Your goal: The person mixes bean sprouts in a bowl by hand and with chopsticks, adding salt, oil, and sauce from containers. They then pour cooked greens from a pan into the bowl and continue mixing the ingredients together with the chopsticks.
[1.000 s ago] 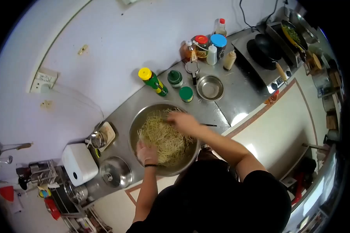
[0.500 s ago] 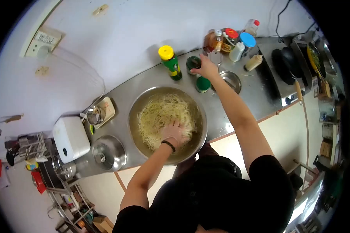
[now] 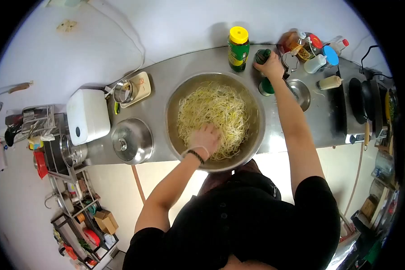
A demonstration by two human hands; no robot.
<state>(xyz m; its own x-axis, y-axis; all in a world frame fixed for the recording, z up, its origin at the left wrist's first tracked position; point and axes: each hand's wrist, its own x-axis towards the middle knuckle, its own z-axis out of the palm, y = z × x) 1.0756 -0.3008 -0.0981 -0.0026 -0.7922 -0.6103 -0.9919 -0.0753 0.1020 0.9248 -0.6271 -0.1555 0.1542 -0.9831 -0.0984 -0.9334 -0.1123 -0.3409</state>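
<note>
A large steel bowl (image 3: pixel 170 130) holds a heap of pale bean sprouts (image 3: pixel 220 105). On the near part of the heap lies my left hand (image 3: pixel 205 138), fingers stretched forward and slightly spread, with nothing visibly held. My right hand (image 3: pixel 272 68) reaches beyond the bowl's right side, its fingers closed round a dark green jar (image 3: pixel 261 56) on the counter. Just below that hand stands a second green-lidded container (image 3: pixel 266 87), partly covered by my forearm. A green jar with a yellow lid (image 3: pixel 238 50) stands upright to the left of my right hand.
Right of my arm are a small steel bowl (image 3: pixel 301 93), a squeeze bottle (image 3: pixel 330 83) and several sauce containers by the wall. A black pan (image 3: pixel 358 101) sits farther right. On the left are a steel lid (image 3: pixel 131 140), a white box (image 3: pixel 88 117) and a tray (image 3: pixel 143 86).
The view has shifted, so the counter things appear farther right and higher. My right hand's fingers have closed round the dark green jar. My left hand remains on the sprouts.
</note>
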